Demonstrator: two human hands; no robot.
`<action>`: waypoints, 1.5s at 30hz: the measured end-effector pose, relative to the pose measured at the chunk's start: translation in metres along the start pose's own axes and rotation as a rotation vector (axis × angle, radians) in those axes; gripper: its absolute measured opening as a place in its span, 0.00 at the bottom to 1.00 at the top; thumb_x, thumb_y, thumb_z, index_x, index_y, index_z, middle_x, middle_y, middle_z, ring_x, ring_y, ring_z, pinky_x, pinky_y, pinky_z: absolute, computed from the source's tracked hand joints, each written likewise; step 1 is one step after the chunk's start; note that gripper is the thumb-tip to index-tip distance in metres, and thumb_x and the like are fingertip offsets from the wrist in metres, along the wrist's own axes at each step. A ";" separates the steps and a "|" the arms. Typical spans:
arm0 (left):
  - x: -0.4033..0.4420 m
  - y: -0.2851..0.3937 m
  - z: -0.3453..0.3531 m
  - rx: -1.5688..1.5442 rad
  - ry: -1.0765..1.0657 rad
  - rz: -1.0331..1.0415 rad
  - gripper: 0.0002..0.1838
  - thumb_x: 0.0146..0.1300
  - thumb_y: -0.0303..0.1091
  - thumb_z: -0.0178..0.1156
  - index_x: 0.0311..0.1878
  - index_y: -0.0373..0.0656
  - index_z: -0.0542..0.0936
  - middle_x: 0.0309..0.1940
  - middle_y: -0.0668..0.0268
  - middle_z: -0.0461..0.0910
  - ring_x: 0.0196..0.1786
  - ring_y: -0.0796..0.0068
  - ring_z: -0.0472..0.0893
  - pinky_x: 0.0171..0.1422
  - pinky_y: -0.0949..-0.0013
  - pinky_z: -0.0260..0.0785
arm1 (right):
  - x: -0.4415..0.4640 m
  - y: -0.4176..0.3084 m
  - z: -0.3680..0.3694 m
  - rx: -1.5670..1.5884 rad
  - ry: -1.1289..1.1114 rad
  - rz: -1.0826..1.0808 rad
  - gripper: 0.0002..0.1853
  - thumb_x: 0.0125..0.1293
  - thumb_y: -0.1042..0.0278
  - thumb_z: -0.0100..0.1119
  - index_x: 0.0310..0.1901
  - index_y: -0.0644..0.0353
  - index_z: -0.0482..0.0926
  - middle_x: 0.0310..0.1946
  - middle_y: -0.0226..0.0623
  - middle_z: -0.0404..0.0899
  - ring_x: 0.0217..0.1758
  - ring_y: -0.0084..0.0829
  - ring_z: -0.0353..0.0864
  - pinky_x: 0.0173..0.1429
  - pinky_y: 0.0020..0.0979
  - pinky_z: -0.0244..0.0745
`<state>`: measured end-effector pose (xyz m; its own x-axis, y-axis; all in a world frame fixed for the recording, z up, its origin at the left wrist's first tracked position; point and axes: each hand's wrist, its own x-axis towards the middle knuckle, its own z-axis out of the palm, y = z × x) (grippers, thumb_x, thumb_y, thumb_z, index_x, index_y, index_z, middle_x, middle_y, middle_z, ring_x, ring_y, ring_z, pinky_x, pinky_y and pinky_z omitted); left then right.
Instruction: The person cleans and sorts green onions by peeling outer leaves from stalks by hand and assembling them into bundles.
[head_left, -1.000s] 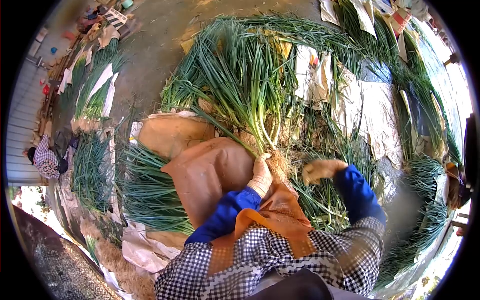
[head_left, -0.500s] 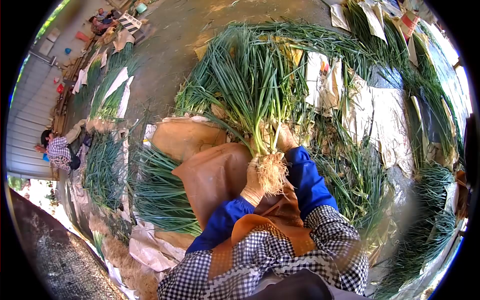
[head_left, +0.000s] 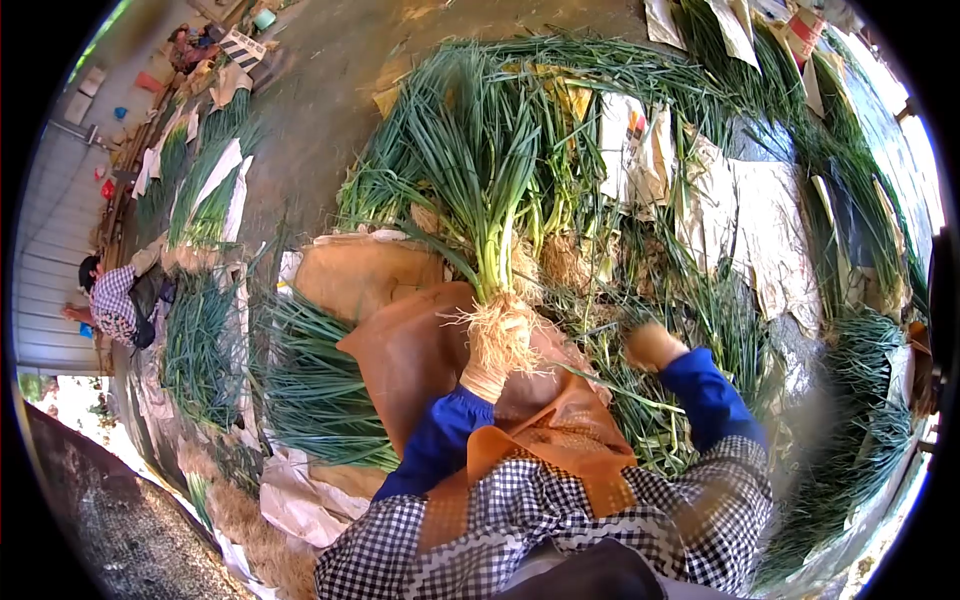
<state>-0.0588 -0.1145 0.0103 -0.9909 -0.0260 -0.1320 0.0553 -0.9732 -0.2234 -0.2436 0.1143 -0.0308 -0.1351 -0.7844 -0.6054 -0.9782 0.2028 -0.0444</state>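
Note:
My left hand (head_left: pixel 485 372) is closed around the base of a bunch of green onions (head_left: pixel 492 250), just at the pale stringy roots, which cover most of its fingers. The long green leaves fan out away from me, over a larger heap of green onions (head_left: pixel 420 130). Out to the right, my right hand (head_left: pixel 653 347) is above loose green leaves (head_left: pixel 640 410), apart from the bunch; motion smears its fingers. A brown apron (head_left: pixel 415 345) covers my lap beneath the left hand.
More green onions (head_left: pixel 325 375) lie to my left beside a tan sack (head_left: pixel 365 275). Pale sacks (head_left: pixel 770 235) and further rows of green onions (head_left: pixel 850 430) are on the right. Another person (head_left: pixel 115 300) sits at the far left near a corrugated wall (head_left: pixel 55 240).
My right hand has left the bunch and moved right and toward me. The left hand keeps the bunch, now slightly farther left with the roots turned more toward me.

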 end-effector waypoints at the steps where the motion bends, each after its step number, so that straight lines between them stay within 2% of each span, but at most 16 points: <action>1: -0.002 -0.009 0.011 0.491 0.066 0.125 0.14 0.66 0.41 0.42 0.42 0.41 0.71 0.24 0.70 0.66 0.25 0.80 0.66 0.26 0.78 0.61 | 0.005 0.000 -0.064 0.050 -0.066 0.081 0.17 0.67 0.57 0.42 0.45 0.62 0.74 0.41 0.41 0.79 0.40 0.33 0.81 0.37 0.35 0.78; 2: -0.002 -0.006 0.000 0.280 0.054 0.076 0.14 0.67 0.42 0.41 0.41 0.42 0.71 0.23 0.72 0.65 0.23 0.80 0.65 0.25 0.77 0.60 | 0.019 -0.003 -0.112 0.209 0.085 0.227 0.20 0.67 0.56 0.46 0.52 0.61 0.72 0.48 0.44 0.77 0.43 0.34 0.81 0.44 0.32 0.78; 3: -0.001 -0.002 -0.011 0.069 0.053 0.027 0.15 0.68 0.43 0.39 0.39 0.42 0.71 0.21 0.73 0.64 0.21 0.81 0.64 0.23 0.77 0.60 | 0.062 0.010 -0.087 0.506 0.909 0.087 0.20 0.64 0.55 0.52 0.52 0.61 0.72 0.48 0.46 0.77 0.42 0.35 0.80 0.44 0.31 0.78; 8: -0.001 -0.001 -0.005 1.060 -0.044 0.312 0.15 0.67 0.41 0.40 0.42 0.40 0.70 0.24 0.69 0.69 0.23 0.80 0.68 0.25 0.78 0.63 | 0.168 -0.002 -0.155 0.760 0.713 -0.095 0.28 0.60 0.51 0.57 0.54 0.65 0.70 0.49 0.48 0.76 0.50 0.42 0.76 0.57 0.33 0.71; 11: 0.001 0.010 -0.015 2.507 0.309 0.622 0.13 0.66 0.42 0.45 0.39 0.41 0.70 0.20 0.73 0.65 0.21 0.81 0.66 0.22 0.78 0.60 | 0.124 -0.038 -0.146 0.515 0.670 -0.255 0.07 0.63 0.68 0.47 0.33 0.59 0.74 0.23 0.34 0.71 0.24 0.26 0.71 0.28 0.28 0.69; 13: 0.004 0.016 -0.016 2.537 0.084 0.775 0.12 0.63 0.39 0.47 0.40 0.41 0.72 0.23 0.70 0.70 0.24 0.78 0.70 0.25 0.75 0.63 | 0.080 -0.055 -0.109 0.206 0.959 -0.538 0.08 0.63 0.69 0.43 0.30 0.54 0.74 0.15 0.26 0.64 0.13 0.21 0.61 0.16 0.26 0.61; 15: 0.000 0.023 -0.052 2.124 0.185 0.518 0.11 0.59 0.35 0.49 0.40 0.41 0.74 0.28 0.65 0.76 0.28 0.72 0.75 0.29 0.68 0.68 | 0.028 -0.049 -0.054 -0.022 0.449 -0.499 0.08 0.61 0.67 0.46 0.35 0.53 0.78 0.18 0.28 0.71 0.20 0.27 0.72 0.23 0.30 0.68; 19: 0.002 -0.012 0.018 2.774 0.281 0.601 0.12 0.59 0.34 0.47 0.41 0.40 0.75 0.33 0.62 0.77 0.32 0.69 0.77 0.32 0.66 0.71 | -0.040 0.011 0.017 -0.158 -0.125 -0.116 0.11 0.61 0.64 0.47 0.39 0.51 0.80 0.32 0.29 0.80 0.31 0.32 0.81 0.32 0.35 0.76; 20: 0.006 -0.012 0.015 2.769 0.275 0.614 0.12 0.59 0.34 0.47 0.41 0.40 0.75 0.33 0.62 0.77 0.32 0.69 0.77 0.32 0.66 0.71 | -0.044 0.015 -0.010 -0.065 -0.145 0.038 0.10 0.61 0.64 0.47 0.37 0.52 0.79 0.33 0.28 0.80 0.32 0.31 0.81 0.33 0.36 0.76; 23: 0.015 -0.023 -0.004 0.321 0.264 0.251 0.09 0.62 0.33 0.49 0.40 0.41 0.75 0.26 0.67 0.76 0.29 0.72 0.76 0.33 0.71 0.72 | -0.002 -0.012 -0.095 0.717 0.410 0.239 0.18 0.63 0.50 0.50 0.38 0.58 0.78 0.32 0.38 0.80 0.36 0.37 0.81 0.44 0.37 0.75; 26: 0.027 -0.039 0.003 0.462 0.491 0.413 0.08 0.61 0.31 0.54 0.43 0.41 0.73 0.29 0.65 0.76 0.28 0.72 0.76 0.32 0.69 0.73 | 0.044 -0.050 -0.133 0.893 0.649 0.136 0.22 0.63 0.46 0.51 0.39 0.60 0.79 0.36 0.44 0.80 0.41 0.41 0.79 0.46 0.38 0.73; 31: 0.033 -0.039 -0.024 0.599 0.493 0.601 0.13 0.60 0.30 0.54 0.48 0.38 0.74 0.39 0.62 0.77 0.41 0.70 0.78 0.45 0.67 0.74 | 0.068 -0.074 -0.106 0.502 1.079 0.147 0.16 0.60 0.53 0.56 0.23 0.55 0.77 0.16 0.35 0.75 0.17 0.39 0.75 0.22 0.36 0.69; 34: 0.029 -0.031 -0.029 0.607 0.499 0.505 0.12 0.60 0.31 0.55 0.46 0.39 0.76 0.37 0.64 0.78 0.39 0.71 0.78 0.43 0.68 0.74 | -0.019 -0.076 -0.125 1.542 0.793 0.177 0.14 0.64 0.65 0.53 0.21 0.60 0.75 0.14 0.25 0.69 0.17 0.14 0.63 0.20 0.21 0.60; 38: 0.032 -0.033 -0.007 0.558 0.555 0.491 0.08 0.59 0.31 0.57 0.41 0.41 0.77 0.30 0.66 0.78 0.33 0.72 0.79 0.38 0.69 0.74 | -0.080 0.004 -0.056 1.773 0.740 0.172 0.16 0.63 0.63 0.52 0.19 0.59 0.74 0.14 0.29 0.71 0.12 0.18 0.63 0.17 0.21 0.58; 39: 0.032 -0.031 -0.005 0.512 0.544 0.383 0.07 0.59 0.30 0.56 0.40 0.41 0.77 0.29 0.66 0.78 0.32 0.72 0.79 0.37 0.69 0.74 | -0.074 0.020 -0.028 1.536 0.399 0.457 0.14 0.64 0.61 0.52 0.29 0.62 0.77 0.19 0.33 0.75 0.18 0.22 0.72 0.24 0.24 0.69; 45: 0.033 -0.032 -0.005 0.417 0.482 0.135 0.10 0.58 0.32 0.59 0.41 0.39 0.75 0.31 0.62 0.78 0.31 0.66 0.79 0.35 0.62 0.76 | 0.008 -0.032 -0.094 1.732 0.413 0.216 0.29 0.69 0.47 0.40 0.61 0.62 0.64 0.57 0.41 0.70 0.54 0.32 0.73 0.55 0.27 0.68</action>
<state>-0.0929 -0.0831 0.0084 -0.8070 -0.1428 -0.5730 0.0269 -0.9782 0.2059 -0.2284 0.0463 0.0404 -0.5177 -0.6890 -0.5072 0.2855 0.4197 -0.8616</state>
